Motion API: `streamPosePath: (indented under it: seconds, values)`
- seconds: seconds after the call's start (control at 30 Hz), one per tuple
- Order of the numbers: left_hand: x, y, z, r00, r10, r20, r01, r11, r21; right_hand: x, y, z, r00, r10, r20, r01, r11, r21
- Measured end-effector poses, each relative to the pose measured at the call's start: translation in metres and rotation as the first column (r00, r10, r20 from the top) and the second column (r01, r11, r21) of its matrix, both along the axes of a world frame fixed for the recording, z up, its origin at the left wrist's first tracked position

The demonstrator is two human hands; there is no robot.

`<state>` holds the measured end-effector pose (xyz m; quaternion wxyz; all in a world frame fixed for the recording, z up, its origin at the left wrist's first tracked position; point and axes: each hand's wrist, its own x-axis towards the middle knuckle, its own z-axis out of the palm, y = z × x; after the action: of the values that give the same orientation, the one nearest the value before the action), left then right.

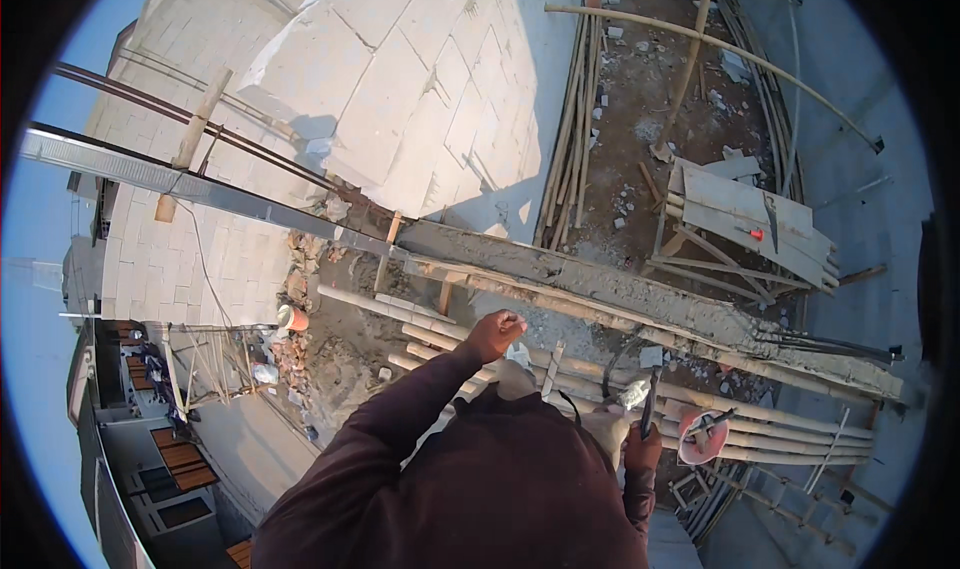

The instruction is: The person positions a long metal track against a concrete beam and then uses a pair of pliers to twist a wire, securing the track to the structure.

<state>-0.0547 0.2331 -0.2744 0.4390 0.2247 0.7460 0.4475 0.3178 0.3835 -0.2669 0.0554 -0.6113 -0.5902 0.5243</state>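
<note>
My left hand [493, 337] is raised in front of my body beside the bamboo scaffold, its fingers curled in; nothing shows sticking out of it. Low at my right side, my right hand [642, 451] is closed around a dark, long, narrow tool [651, 397] that points up; its exact kind is unclear. Close to the right hand hangs or stands a pinkish-red bucket [703, 439] with a handled tool in it. Ahead of me runs a concrete beam [600, 284] with a rough, grey top, edged by wooden boards.
I am above bamboo poles [770, 424] laid side by side. Far below, the ground holds rubble, a plank platform [750, 219] and an orange-and-white bucket [292, 317]. A pale block wall [420, 79] rises ahead, a metal channel [250, 204] crosses left, and leaning bamboo [700, 39] stands at right.
</note>
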Motion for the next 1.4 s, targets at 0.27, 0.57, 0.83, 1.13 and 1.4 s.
streamPosePath:
  seconds: [0.27, 0.57, 0.83, 1.13, 1.4]
  values:
    - [-0.004, -0.037, 0.024, 0.951, 0.262, -0.166, -0.277, 0.958, -0.071, -0.021, 0.077, -0.002, 0.869, 0.471, 0.153, -0.488, 0.868, 0.096]
    - [0.015, -0.133, 0.032, 0.744, 0.668, -0.010, -0.665, 0.738, -0.115, -0.148, 0.104, 0.025, 0.728, 0.682, 0.073, -0.684, 0.712, 0.162]
    - [-0.001, -0.146, 0.011, 0.799, 0.600, -0.024, -0.600, 0.797, -0.070, -0.095, 0.037, -0.019, 0.798, 0.572, -0.188, -0.598, 0.791, -0.133]
    - [-0.058, -0.140, 0.016, 0.768, 0.616, 0.174, -0.599, 0.787, -0.144, -0.113, 0.009, -0.034, 0.663, 0.716, 0.218, -0.716, 0.692, -0.097]
    - [-0.010, -0.084, -0.049, 0.983, 0.011, 0.185, 0.054, 0.939, -0.338, -0.025, 0.044, -0.018, 0.927, 0.124, 0.354, -0.222, 0.941, 0.254]
